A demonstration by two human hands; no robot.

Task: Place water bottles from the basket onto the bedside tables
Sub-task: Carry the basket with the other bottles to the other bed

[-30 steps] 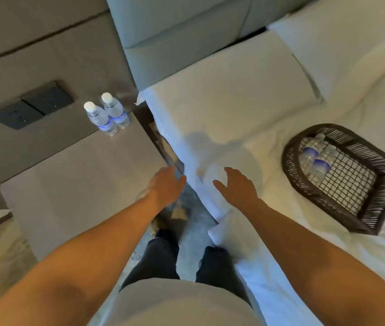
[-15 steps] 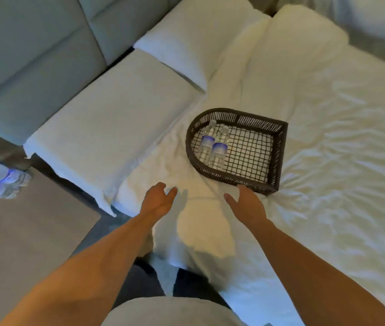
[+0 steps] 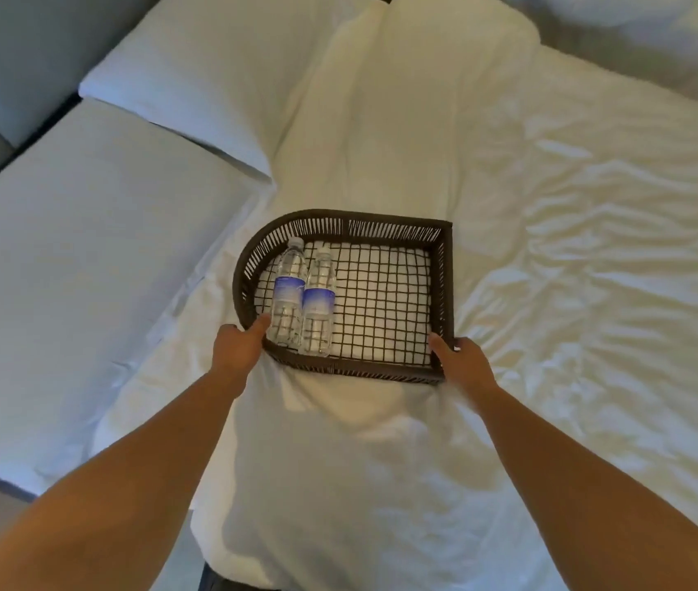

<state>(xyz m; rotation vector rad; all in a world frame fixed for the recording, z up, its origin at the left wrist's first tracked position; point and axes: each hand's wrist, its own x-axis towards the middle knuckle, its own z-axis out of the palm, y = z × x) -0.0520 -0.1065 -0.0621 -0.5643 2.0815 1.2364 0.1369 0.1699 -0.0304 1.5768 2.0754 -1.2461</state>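
A dark woven basket (image 3: pixel 445 287) with a wire-mesh floor lies on the white bed. Two clear water bottles with blue labels lie side by side in its left half: one (image 3: pixel 288 292) on the left, the other (image 3: pixel 318 305) beside it. My left hand (image 3: pixel 238 347) grips the basket's near-left rim, thumb inside next to the left bottle. My right hand (image 3: pixel 462 362) holds the near-right corner, thumb over the rim. The bedside table is out of view.
White pillows (image 3: pixel 95 266) lie to the left against a grey padded headboard (image 3: pixel 10 49). Rumpled white bedding (image 3: pixel 594 249) spreads to the right and behind the basket. The bed's edge is at the lower left.
The view swung right from the bedside table and its two bottles to the bed. Both hands reached forward from open air and took hold of the basket's near edge.
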